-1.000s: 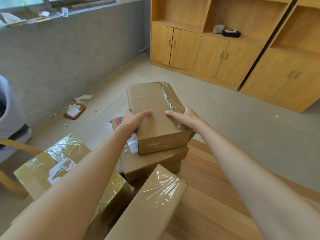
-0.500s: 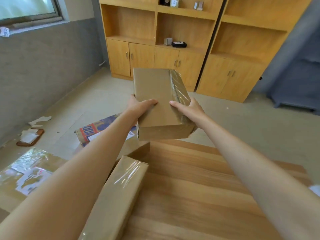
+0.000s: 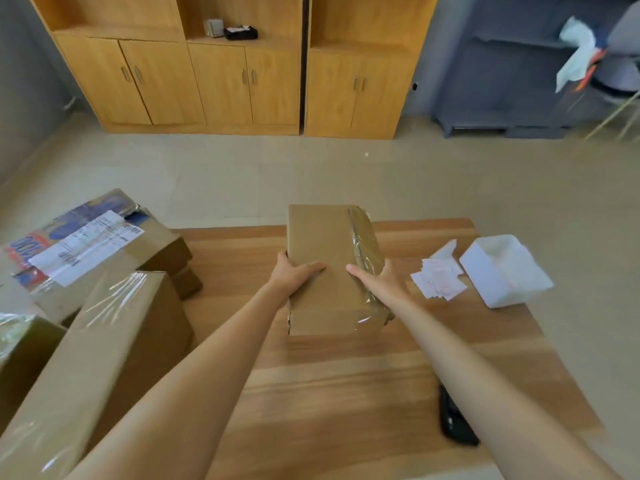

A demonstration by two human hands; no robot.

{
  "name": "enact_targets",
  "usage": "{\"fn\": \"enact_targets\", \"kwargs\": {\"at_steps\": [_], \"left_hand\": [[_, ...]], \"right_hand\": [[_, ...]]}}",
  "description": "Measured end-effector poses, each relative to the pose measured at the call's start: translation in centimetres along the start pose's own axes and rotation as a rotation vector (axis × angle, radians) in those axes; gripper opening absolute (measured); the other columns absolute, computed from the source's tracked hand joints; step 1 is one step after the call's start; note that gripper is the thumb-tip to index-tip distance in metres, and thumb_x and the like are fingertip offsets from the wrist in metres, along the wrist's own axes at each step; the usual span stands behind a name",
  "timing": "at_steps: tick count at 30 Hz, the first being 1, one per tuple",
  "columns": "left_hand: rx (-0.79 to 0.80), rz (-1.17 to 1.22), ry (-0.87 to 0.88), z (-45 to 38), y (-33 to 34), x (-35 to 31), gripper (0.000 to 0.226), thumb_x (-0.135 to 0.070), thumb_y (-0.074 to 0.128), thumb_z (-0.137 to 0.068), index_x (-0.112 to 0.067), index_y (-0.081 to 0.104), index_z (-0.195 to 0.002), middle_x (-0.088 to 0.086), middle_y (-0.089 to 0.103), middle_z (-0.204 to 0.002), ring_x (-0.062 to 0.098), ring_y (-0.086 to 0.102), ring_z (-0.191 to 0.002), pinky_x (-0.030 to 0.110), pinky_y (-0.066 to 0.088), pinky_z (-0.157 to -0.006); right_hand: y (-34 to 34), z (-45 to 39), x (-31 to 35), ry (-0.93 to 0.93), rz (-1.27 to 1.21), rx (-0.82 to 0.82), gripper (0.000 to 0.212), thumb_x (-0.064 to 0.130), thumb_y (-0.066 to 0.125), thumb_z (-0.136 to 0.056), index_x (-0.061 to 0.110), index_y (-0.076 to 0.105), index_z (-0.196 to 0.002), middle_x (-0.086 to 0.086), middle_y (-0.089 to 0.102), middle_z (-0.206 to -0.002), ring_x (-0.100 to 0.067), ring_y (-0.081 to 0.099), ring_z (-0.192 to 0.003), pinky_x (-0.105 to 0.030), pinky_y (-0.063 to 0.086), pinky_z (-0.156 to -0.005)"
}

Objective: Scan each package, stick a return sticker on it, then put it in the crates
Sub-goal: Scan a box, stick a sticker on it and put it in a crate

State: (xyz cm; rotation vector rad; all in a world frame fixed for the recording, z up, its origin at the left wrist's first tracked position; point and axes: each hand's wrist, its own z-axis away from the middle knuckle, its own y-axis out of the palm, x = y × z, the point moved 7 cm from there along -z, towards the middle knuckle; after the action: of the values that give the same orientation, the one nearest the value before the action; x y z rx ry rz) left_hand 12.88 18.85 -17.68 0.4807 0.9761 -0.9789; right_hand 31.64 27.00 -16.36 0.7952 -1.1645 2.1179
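Item one, cardboard package [image 3: 325, 268]: half a second ago I see it held in the air past the far edge of the wooden table [image 3: 346, 375]; it now sits over the tabletop's middle, its near end apparently down on the wood, though I cannot tell if it fully rests. My left hand [image 3: 294, 273] grips its left edge, thumb across the top; my right hand [image 3: 377, 278] grips the right side, thumb on top, fingers round the taped flank. Material: plain brown corrugated board, rectangular, matte top, glossy crinkled clear tape along the right edge. Long axis runs away from me, toward the wooden cabinets [image 3: 221, 74]. Item two, paper stickers [image 3: 438, 278]: small white slips, loosely piled, right of the package. Item three, white box [image 3: 502, 271]: open-topped, just beside the slips. Item four, taped cartons [image 3: 104, 334], stacked at left. Item five, dark handheld device [image 3: 453, 424], partly hidden under my right forearm.
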Motion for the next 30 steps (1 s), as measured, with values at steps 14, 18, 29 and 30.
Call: {"fn": "enact_targets", "kwargs": {"at_steps": [14, 18, 29, 30], "left_hand": [[-0.011, -0.008, -0.189, 1.9, 1.1, 11.4, 0.087, -0.020, 0.081, -0.075, -0.012, 0.026, -0.142, 0.005, 0.056, -0.129, 0.017, 0.059, -0.096, 0.025, 0.048, -0.074], [-0.011, -0.047, -0.203, 1.8, 0.8, 12.4, 0.091, -0.016, 0.080, -0.076, -0.012, 0.021, -0.145, 0.004, 0.053, -0.129, 0.015, 0.055, -0.097, 0.024, 0.044, -0.075], [0.070, -0.103, -0.391, 0.3, 0.5, 10.6, 0.056, -0.049, 0.065, -0.084, -0.016, 0.044, -0.124, 0.000, 0.061, -0.100, 0.015, 0.059, -0.081, 0.038, 0.052, -0.086], [0.072, -0.098, -0.386, 0.7, 0.8, 10.0, 0.043, -0.048, 0.061, -0.088, -0.018, 0.046, -0.114, -0.002, 0.059, -0.090, 0.012, 0.057, -0.076, 0.035, 0.053, -0.080]], "right_hand": [[4.9, 1.0, -10.4, 0.124, 0.033, 0.102, 0.094, 0.058, 0.068, -0.076, 0.011, 0.024, -0.145, -0.001, 0.045, -0.142, -0.025, 0.047, -0.126, -0.034, 0.039, -0.094], [6.1, 0.9, -11.7, 0.150, 0.008, 0.168, 0.104, 0.058, 0.070, -0.075, 0.009, 0.016, -0.148, -0.004, 0.037, -0.150, -0.026, 0.040, -0.134, -0.040, 0.035, -0.108], [6.3, -1.8, -9.2, 0.246, -0.221, 0.319, 0.105, 0.054, 0.066, -0.082, 0.020, -0.003, -0.153, -0.002, 0.008, -0.160, -0.024, 0.015, -0.146, -0.046, 0.016, -0.115], [6.4, -1.8, -9.1, 0.249, -0.223, 0.325, 0.105, 0.054, 0.066, -0.082, 0.020, -0.003, -0.153, -0.001, 0.007, -0.161, -0.024, 0.014, -0.146, -0.045, 0.015, -0.115]]}}
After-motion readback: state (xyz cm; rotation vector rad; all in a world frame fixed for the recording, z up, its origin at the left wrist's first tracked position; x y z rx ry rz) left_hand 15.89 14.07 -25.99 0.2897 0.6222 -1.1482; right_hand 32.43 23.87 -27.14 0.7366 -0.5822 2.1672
